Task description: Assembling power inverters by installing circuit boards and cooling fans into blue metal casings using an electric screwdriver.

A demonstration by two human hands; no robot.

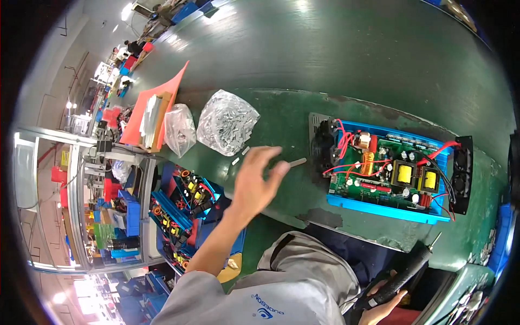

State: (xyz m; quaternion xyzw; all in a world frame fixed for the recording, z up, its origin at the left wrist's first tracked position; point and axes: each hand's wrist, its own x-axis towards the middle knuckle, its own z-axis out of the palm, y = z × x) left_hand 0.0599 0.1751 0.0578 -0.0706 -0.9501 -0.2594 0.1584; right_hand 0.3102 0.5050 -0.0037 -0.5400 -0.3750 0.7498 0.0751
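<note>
My left hand [257,181] hovers over the green bench, fingers apart, with nothing seen in it. Just beyond its thumb lies a pale narrow strip [298,162]; whether they touch I cannot tell. Two small whitish pieces [235,161] lie beside the fingers, near a clear plastic bag [226,122] full of similar pieces. Down at the lower right, my right hand [387,303] is wrapped round a black electric screwdriver [401,276], its bit pointing up and right. On the bench at right sits an open blue metal housing [387,208] holding a green circuit board [355,187], wires and yellow-wound transformers.
Another clear bag [180,130] stands by a cardboard box [157,122] with a red sheet. Left of my arm, several blue-cased circuit assemblies [181,214] are piled up. A black fan [462,173] is at the housing's right end. Beyond the bench stretches a dark green surface [336,49].
</note>
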